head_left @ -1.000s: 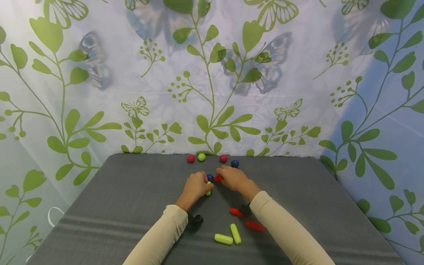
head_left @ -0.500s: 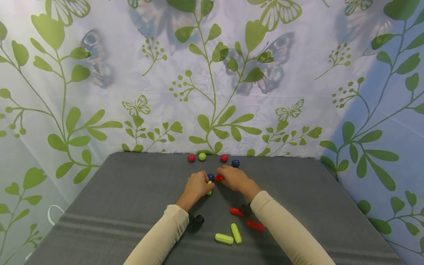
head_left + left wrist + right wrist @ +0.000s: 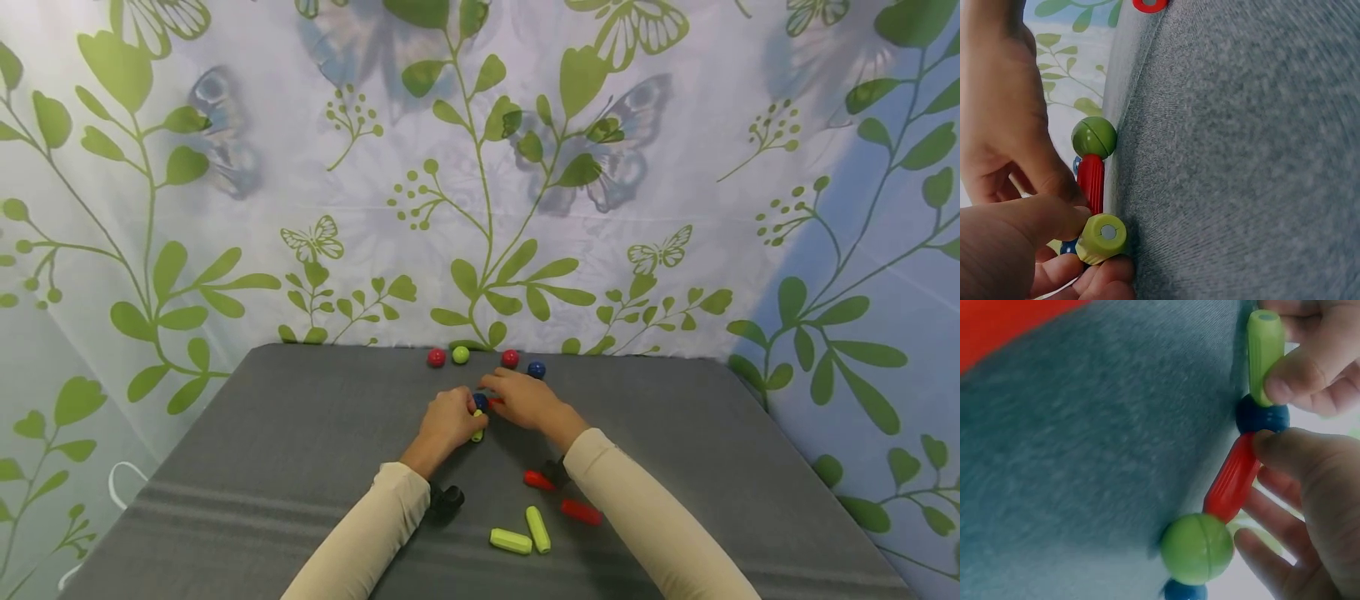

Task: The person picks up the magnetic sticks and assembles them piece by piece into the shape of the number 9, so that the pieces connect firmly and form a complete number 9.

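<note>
My left hand [image 3: 444, 422] pinches a yellow-green magnetic rod [image 3: 1265, 356] between thumb and fingers. The rod's lower end meets a dark blue ball [image 3: 1262, 416] in the right wrist view. A red magnetic rod [image 3: 1233, 478] runs from that ball to a green ball [image 3: 1197, 548], which the right hand hides in the head view. My right hand [image 3: 527, 400] is over the red rod, its thumb tip touching the rod's end near the blue ball. Its other fingers are spread loosely behind the rod, and in the head view some reach forward past it.
Red [image 3: 437, 357], green [image 3: 461, 355] and blue [image 3: 536, 369] balls lie along the grey table's [image 3: 300, 433] back edge, with another red ball [image 3: 510, 358]. Nearer are yellow-green rods [image 3: 511, 541] and red rods [image 3: 581, 512]. A patterned curtain [image 3: 360, 175] hangs behind.
My right hand's fingers have loosened from the red rod and extended forward and left. The left hand keeps its pinch on the yellow-green rod. The head view has shifted slightly.
</note>
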`<state>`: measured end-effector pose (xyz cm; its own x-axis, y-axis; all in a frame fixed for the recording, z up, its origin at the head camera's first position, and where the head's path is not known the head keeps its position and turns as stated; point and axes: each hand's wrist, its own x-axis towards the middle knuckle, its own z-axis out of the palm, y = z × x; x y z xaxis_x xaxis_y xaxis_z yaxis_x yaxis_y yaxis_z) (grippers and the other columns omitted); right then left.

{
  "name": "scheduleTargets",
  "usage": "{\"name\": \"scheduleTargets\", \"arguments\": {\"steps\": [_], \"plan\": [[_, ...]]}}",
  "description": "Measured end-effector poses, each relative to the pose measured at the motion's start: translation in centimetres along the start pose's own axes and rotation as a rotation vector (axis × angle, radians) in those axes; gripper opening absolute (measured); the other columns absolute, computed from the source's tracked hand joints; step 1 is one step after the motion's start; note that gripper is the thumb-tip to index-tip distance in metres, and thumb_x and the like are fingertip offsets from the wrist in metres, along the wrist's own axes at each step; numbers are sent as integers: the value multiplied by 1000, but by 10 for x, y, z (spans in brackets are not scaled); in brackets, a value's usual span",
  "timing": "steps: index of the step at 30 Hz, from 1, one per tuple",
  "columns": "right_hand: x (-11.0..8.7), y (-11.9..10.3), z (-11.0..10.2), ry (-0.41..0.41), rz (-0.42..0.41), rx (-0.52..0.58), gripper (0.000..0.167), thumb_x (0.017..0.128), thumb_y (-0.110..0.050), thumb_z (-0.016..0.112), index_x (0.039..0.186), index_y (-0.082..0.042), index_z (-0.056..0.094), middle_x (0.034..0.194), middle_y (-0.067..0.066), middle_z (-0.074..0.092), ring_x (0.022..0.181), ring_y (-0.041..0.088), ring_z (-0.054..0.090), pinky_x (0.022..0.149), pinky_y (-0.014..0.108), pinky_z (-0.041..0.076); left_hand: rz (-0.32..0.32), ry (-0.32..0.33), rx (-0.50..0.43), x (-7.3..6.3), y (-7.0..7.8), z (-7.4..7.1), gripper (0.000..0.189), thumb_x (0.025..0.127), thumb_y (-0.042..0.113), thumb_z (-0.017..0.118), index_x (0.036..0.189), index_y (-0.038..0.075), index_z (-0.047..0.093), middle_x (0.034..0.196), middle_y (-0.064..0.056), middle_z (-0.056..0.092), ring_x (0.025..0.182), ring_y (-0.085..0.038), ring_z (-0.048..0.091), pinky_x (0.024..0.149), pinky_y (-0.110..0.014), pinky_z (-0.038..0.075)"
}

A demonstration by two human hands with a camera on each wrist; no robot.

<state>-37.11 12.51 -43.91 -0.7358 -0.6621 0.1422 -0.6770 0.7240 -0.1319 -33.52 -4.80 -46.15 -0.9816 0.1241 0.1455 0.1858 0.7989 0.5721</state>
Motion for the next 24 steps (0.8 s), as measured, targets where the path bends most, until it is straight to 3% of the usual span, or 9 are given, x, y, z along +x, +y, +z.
{"name": "scheduleTargets", "arguments": {"steps": [6,11,13,18,24], "plan": [[3,-2,2,-8,-39,0,30,93,-5,69,121,-17,67,106,4,61,80,20,58,71,39,49,29,-7,-22,-1,-1,1,22,81,21,79,79,10,61,67,0,55,56,-18,51,52,-34,41],[5,-3,3,-14,-24,9,29,93,-7,71,120,-18,67,108,4,63,83,20,61,72,39,51,-20,-54,-13,5,-9,-14,23,85,30,80,83,15,63,73,3,58,60,-17,53,56,-35,43],[6,-4,3,-17,-27,19,29,93,-7,72,120,-18,67,109,5,63,85,21,62,73,40,51,-39,-53,-4,12,-15,-25,21,86,31,79,89,15,65,80,3,61,65,-17,56,60,-37,46],[8,-6,0,-28,-14,20,30,93,-6,72,121,-17,67,114,4,64,93,22,65,77,40,53,-29,42,47,39,-37,-47,27,88,21,77,110,9,67,100,-4,64,81,-23,62,71,-45,51],[10,-4,1,-30,-18,14,28,94,-8,72,120,-17,67,115,3,64,96,22,65,80,39,53,-47,80,106,66,-59,-52,36,90,17,73,123,8,63,117,-16,57,87,-31,60,74,-51,49]]}}
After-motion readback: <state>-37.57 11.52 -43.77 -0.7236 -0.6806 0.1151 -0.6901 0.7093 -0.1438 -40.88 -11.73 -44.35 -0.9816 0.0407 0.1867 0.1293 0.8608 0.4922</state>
